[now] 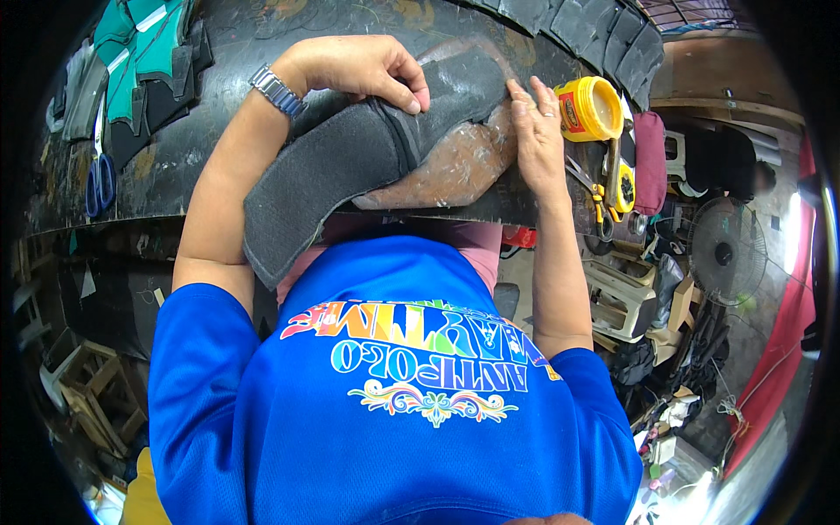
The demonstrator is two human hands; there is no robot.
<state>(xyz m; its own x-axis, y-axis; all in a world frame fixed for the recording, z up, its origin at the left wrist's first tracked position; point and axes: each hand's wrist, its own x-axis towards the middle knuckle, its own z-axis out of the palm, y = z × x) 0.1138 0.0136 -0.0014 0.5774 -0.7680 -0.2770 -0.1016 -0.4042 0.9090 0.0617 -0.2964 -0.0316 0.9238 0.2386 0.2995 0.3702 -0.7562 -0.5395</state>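
A black felt-like fabric piece (306, 184) lies across the table's near edge, and its lower left end hangs over that edge. Its upper right part rests on a worn brown board (464, 166) with whitish smears. My left hand (363, 70) reaches over from the left, thumb and fingers closed in a pinch on a folded edge near the fabric's middle. On the right, my right hand (541, 140) lies with fingers stretched out at the board's right edge, fingertips beside the black fabric's end. An open yellow jar (591, 109) stands just right of those fingers.
Yellow-handled scissors (599, 199) and a maroon pouch (649, 162) lie right of my right hand. Blue-handled scissors (101, 179) lie at the left, below green pieces (156, 48). Overlapping black pieces (604, 39) line the far right. A fan (724, 249) stands beyond the table.
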